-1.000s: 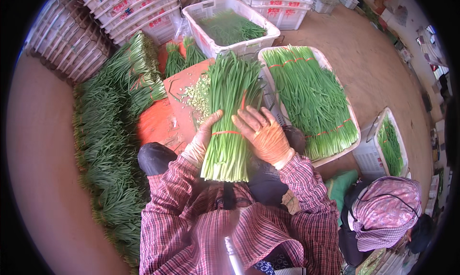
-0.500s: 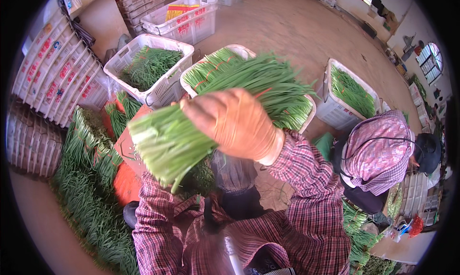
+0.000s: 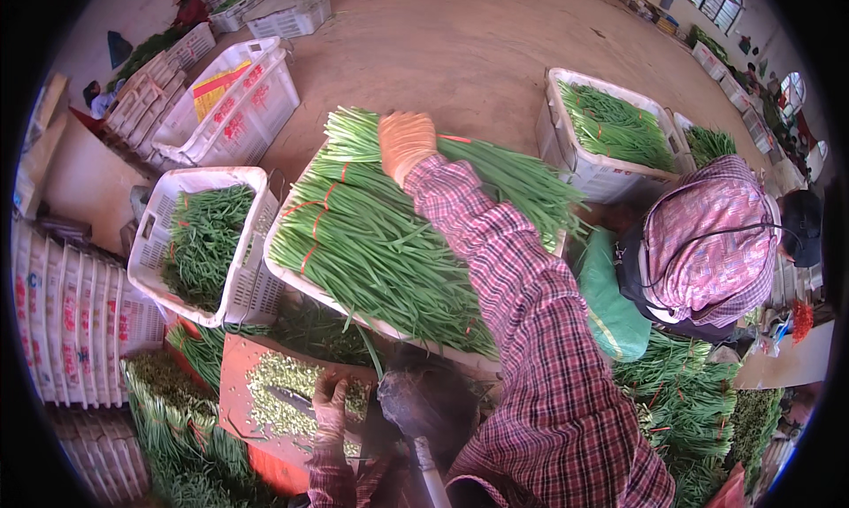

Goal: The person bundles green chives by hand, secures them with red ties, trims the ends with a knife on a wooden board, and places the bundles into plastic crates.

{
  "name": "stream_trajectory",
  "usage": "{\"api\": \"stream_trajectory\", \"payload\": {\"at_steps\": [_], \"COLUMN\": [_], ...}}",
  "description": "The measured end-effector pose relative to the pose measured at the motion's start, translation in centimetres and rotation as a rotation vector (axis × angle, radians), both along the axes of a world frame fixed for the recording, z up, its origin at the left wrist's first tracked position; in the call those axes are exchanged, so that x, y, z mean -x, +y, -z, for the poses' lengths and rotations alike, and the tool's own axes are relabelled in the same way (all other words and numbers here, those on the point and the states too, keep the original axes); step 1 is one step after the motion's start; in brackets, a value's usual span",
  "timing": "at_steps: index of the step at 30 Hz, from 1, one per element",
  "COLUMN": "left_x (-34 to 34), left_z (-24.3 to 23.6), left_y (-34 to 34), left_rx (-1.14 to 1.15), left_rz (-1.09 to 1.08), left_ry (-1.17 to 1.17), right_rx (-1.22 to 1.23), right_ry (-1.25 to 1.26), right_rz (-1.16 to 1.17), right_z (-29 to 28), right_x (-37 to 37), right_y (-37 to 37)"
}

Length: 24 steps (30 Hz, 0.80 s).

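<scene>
My right hand (image 3: 407, 145) grips a banded bundle of green leafy stalks (image 3: 504, 176) with pale cut ends, lying across the far end of a large crate (image 3: 281, 269) packed with similar bundles; the arm reaches over the crate. My left hand (image 3: 329, 406) is low in the view, its fingers curled at the handle end of a knife (image 3: 290, 397). The knife lies over a red board (image 3: 237, 358) scattered with pale chopped bits, just below the large crate.
Smaller greens crates stand left (image 3: 141, 238) and right (image 3: 566, 150). Stacked crates (image 3: 75, 313) line the left. A person in a pink checked head covering (image 3: 699, 243) sits at my right beside a green sack (image 3: 601, 305) and heaped bundles (image 3: 676, 402). Bare floor (image 3: 416, 39) stretches ahead.
The bundle went from upright between both hands to lying in the large crate, carried forward by my right hand. My left hand now rests down at the board. The view has tilted toward the crates.
</scene>
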<state>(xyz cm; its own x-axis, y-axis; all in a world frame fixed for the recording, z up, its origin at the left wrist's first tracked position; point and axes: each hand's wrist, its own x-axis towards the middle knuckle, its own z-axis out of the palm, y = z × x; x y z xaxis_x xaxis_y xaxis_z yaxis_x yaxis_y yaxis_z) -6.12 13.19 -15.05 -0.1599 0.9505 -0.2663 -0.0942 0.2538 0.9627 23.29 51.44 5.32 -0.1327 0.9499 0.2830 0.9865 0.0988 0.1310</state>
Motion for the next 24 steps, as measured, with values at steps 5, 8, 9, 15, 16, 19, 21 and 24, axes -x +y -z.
{"api": "stream_trajectory", "payload": {"at_steps": [5, 8, 9, 15, 16, 19, 21, 24], "left_x": [-0.9, -2.0, -1.9, -2.4, -2.3, -2.9, -2.6, -2.7], "left_z": [2.8, 2.2, 2.2, 1.7, 1.6, 1.7, 1.6, 1.5], "left_y": [-2.7, -3.4, -3.2, -0.8, -0.2, 0.3, 0.7, 1.3], "left_rx": [0.133, 0.245, 0.268, 0.392, 0.398, 0.443, 0.46, 0.477], "left_rz": [-0.147, -0.206, -0.228, -0.269, -0.275, -0.277, -0.292, -0.288], "left_ry": [-0.087, -0.013, 0.015, 0.094, 0.109, 0.126, 0.143, 0.164], "right_rx": [-0.015, 0.081, 0.101, 0.374, 0.428, 0.39, 0.41, 0.4], "right_ry": [0.077, 0.105, 0.168, 0.392, 0.415, 0.462, 0.41, 0.507], "right_rz": [0.148, 0.147, 0.119, 0.038, 0.031, 0.004, 0.014, 0.007], "right_z": [9.7, 13.7, 14.3, 11.7, 10.9, 10.3, 9.5, 11.3], "right_x": [2.3, 2.4, 2.3, -1.0, -1.1, -1.3, 0.3, 0.1], "right_y": [7.6, 9.1, 9.2, 11.8, 12.0, 12.7, 13.7, 13.7]}}
